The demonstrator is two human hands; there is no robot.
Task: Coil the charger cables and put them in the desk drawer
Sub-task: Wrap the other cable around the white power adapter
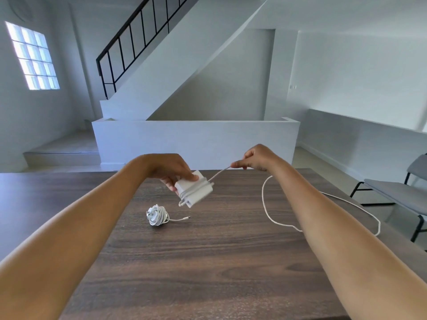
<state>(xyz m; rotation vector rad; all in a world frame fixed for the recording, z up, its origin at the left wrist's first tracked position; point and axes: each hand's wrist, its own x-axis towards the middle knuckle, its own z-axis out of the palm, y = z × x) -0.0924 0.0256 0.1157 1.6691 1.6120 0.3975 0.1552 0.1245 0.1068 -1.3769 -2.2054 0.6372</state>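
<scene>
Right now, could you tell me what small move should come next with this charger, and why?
Probably carry the right hand round the brick for another turn. The left hand holds the brick with a few wraps on it, the right hand pinches the cable taut, and a long slack loop trails over the desk.

Dark wood desk point(208, 262): coiled charger point(157, 215), loose cable point(268, 211).

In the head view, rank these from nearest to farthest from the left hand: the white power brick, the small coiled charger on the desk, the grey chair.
1. White power brick: gripped by the left hand itself, above the desk.
2. Small coiled charger: on the desk, just below that hand.
3. Grey chair: far right, beyond the desk edge.
</scene>
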